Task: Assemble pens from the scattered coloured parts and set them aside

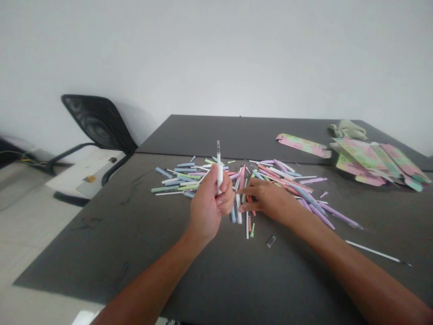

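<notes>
The left grip (211,198) held one white pen (220,174) upright. Whether the right grip (270,198), among many pen parts (241,177), held any, I could not tell. One clear cap (271,241) lay near.

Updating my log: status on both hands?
Left hand gripping white pen, upright. Right hand among scattered pen parts, grip unclear. Clear cap loose nearby.

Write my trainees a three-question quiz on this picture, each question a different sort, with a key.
1. Which hand holds the white barrel upright?
2. In the picture, the chair stands:
A) right of the table
B) left of the table
C) on the table
3. True or false: the clear piece lies on the table, apart from both hands.

Key:
1. The left hand.
2. B
3. True
</notes>
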